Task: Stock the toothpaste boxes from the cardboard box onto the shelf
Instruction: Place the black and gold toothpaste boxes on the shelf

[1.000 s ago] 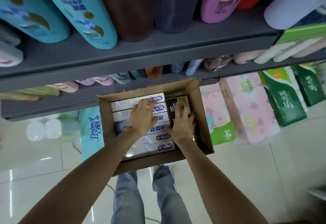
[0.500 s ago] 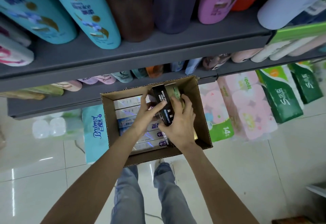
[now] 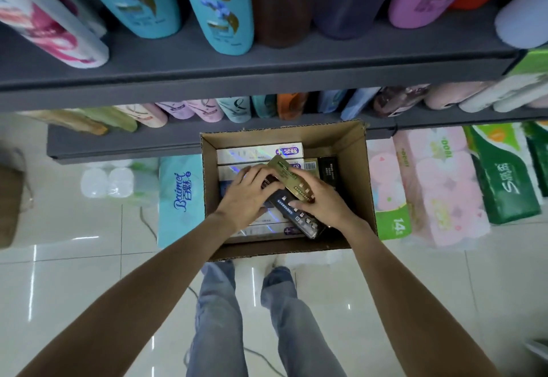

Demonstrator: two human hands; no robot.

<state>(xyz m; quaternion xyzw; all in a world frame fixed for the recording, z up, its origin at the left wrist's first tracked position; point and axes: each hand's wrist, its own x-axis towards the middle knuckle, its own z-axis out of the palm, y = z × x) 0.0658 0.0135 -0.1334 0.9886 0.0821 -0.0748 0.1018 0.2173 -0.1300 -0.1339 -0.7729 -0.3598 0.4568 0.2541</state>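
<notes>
both hands are down inside the open brown cardboard box [image 3: 354,151], which stands on the pale tiled floor [image 3: 74,272] against the lower grey shelf [image 3: 127,142]. the left hand [image 3: 247,195] has its fingers curled over the near end of two dark toothpaste boxes, and the right hand [image 3: 321,201] wraps round the same pair from the other side, thumb on top. the pair is one gold-faced toothpaste box [image 3: 292,179] lying tilted across one black toothpaste box with small white print [image 3: 299,218]; they touch each other and sit between the two hands, slanted over the stock below. under them lie flat white-and-silver toothpaste boxes with purple labels [image 3: 258,151]; at least four show, partly hidden by the left hand. one more black box [image 3: 327,167] and one gold edge stand at the right side of the carton, just beyond the right fingers. half a second ago the dark pair was raised upright near the carton's far wall; now it is lower and laid slanting toward the near right corner, and the left hand has come over it. two grey shelves [image 3: 267,74] carry shampoo bottles [image 3: 213,5], and pink tissue packs [image 3: 439,183] stand to the right.
</notes>
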